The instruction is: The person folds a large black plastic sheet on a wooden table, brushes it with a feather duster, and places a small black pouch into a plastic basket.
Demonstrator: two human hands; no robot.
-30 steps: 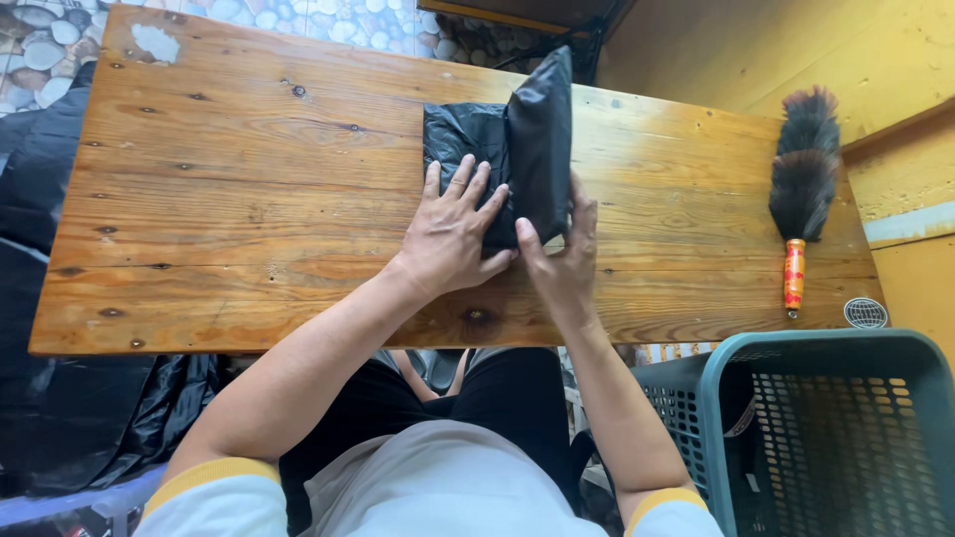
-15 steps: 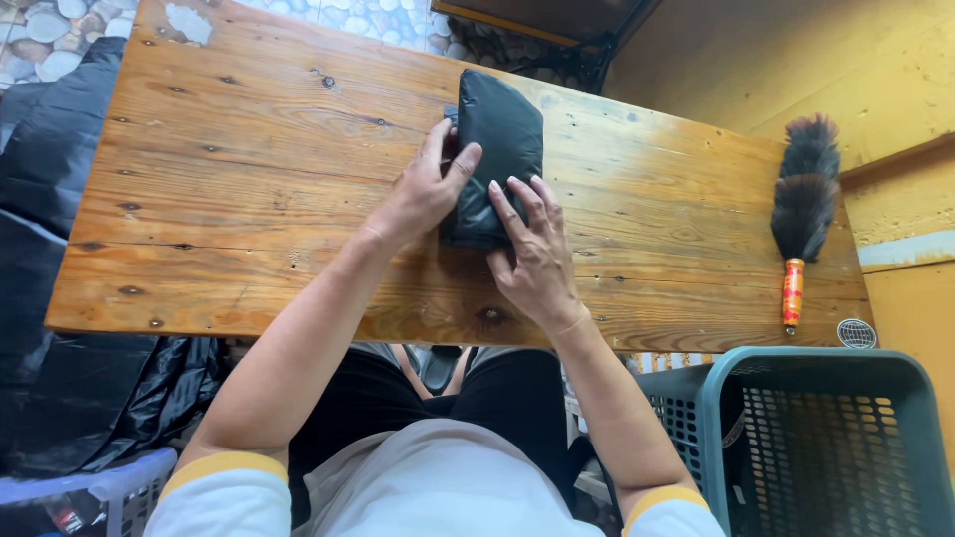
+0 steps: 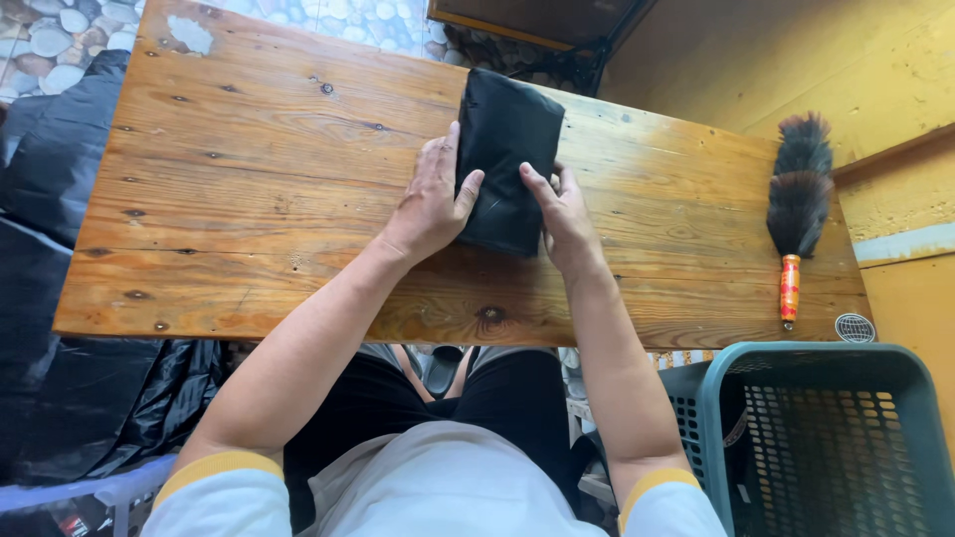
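I see the folded black cloth (image 3: 505, 159) lying flat on the wooden tabletop (image 3: 249, 189), straight ahead of both hands and between them; its long axis runs away from me, tilted slightly right; left hand (image 3: 430, 199) presses its left edge, fingers flat, thumb on the fabric; right hand (image 3: 565, 214) rests at its lower right edge, fingers spread; neither is clenched, neither lifts it; both look equally near; cloth looks soft, matte, slightly creased, a neat rectangle; tabletop is knotty varnished planks; a feather duster (image 3: 796, 199) with orange handle lies well apart on the right; a teal plastic basket (image 3: 836, 438) sits below the edge.
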